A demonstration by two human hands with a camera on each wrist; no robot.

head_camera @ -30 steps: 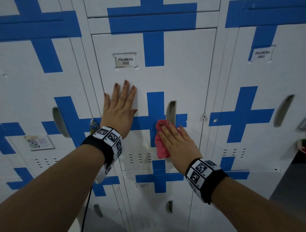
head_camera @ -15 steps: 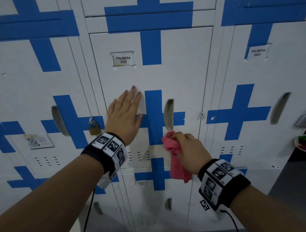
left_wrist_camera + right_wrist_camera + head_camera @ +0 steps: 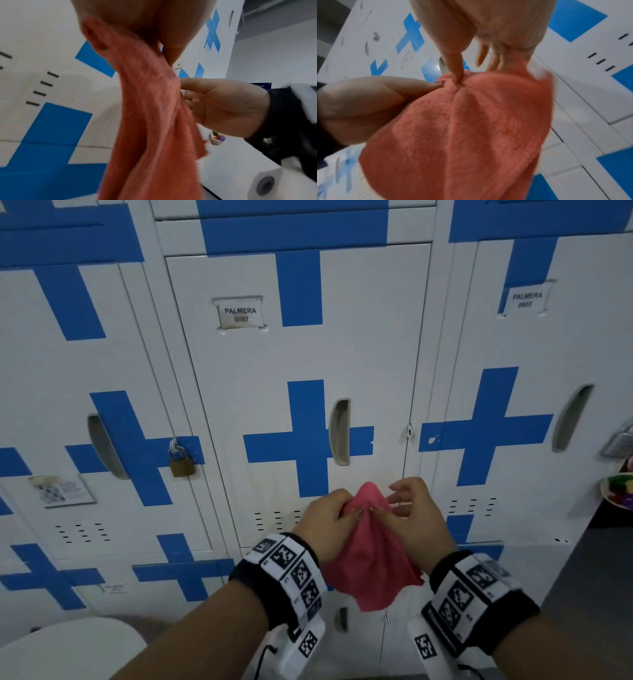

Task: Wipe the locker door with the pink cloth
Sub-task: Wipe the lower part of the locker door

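Observation:
The white locker door (image 3: 370, 344) has a blue cross, a "PALMERA" label and a recessed handle (image 3: 339, 433). In front of its lower part, both hands hold the pink cloth (image 3: 371, 559), which hangs loose and off the door. My left hand (image 3: 352, 513) pinches its top from the left. My right hand (image 3: 385, 508) pinches it from the right, its other fingers spread. In the left wrist view the cloth (image 3: 154, 121) hangs from my left hand, and the right hand (image 3: 223, 105) touches its edge. In the right wrist view the right thumb digs into the cloth (image 3: 462, 135) beside the left hand (image 3: 368, 101).
A brass padlock (image 3: 181, 463) hangs on the neighbouring locker to the left, which also bears a small notice (image 3: 61, 489). At the right edge a bowl of coloured items (image 3: 620, 491) sits above a dark surface (image 3: 596, 583). A white rounded object (image 3: 68, 648) lies at bottom left.
My left hand has come off the door and down to the cloth. The right hand has pulled the cloth off the door, and now both hands hold it together.

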